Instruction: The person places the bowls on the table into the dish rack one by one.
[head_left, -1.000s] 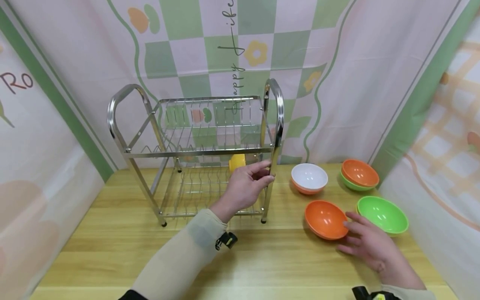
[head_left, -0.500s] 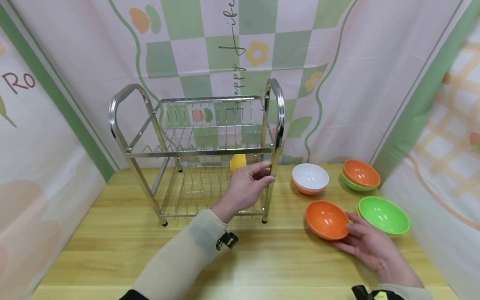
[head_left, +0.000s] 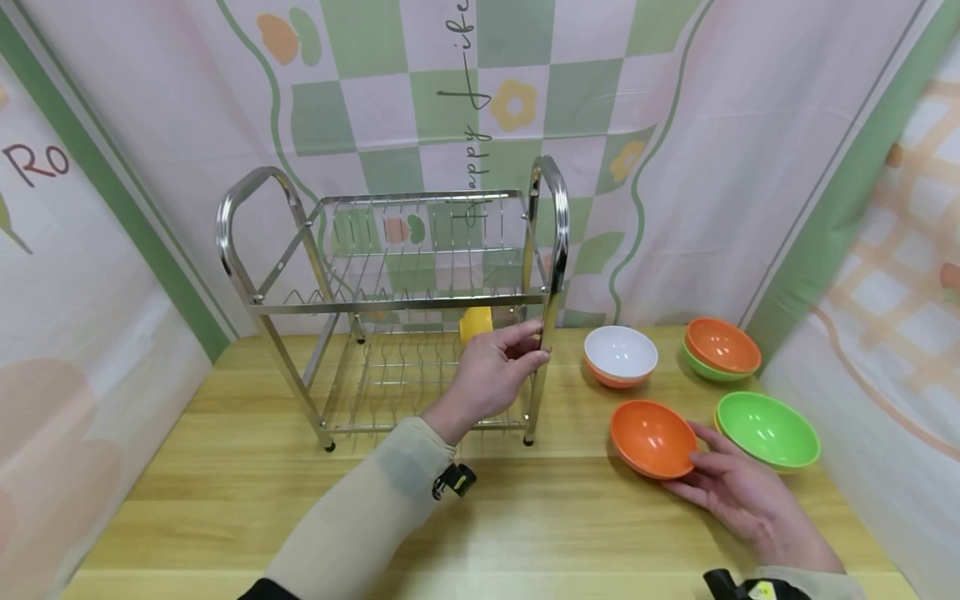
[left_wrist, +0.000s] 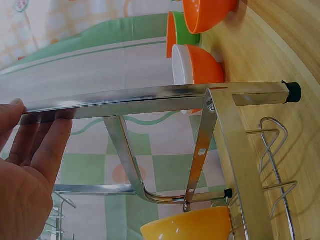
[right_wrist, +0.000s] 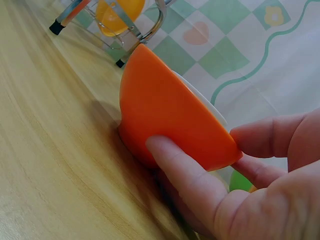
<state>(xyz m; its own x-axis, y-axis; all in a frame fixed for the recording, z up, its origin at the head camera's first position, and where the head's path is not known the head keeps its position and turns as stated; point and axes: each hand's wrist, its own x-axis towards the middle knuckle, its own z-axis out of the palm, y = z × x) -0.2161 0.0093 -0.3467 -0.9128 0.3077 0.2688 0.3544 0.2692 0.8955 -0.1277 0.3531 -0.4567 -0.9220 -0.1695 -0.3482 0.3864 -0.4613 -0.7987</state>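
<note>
My left hand holds the front right post of a two-tier metal dish rack. In the left wrist view the thumb and fingers come at that post from both sides. My right hand grips an orange bowl at its right side. Seen from the right wrist, one digit lies along the bowl's outer wall and another touches its rim. The bowl stands on the table, tilted slightly in that view. A yellow bowl sits on edge in the rack's lower tier, partly hidden behind my left hand.
Right of the rack, a white bowl rests on an orange one. Behind to the right, an orange bowl sits in a green one. A bright green bowl stands just beyond my right hand. Printed curtains enclose the wooden table.
My right hand has closed in on the orange bowl from the right, its fingers going from loosely spread beside it to gripping its side. The left hand stays on the rack post.
</note>
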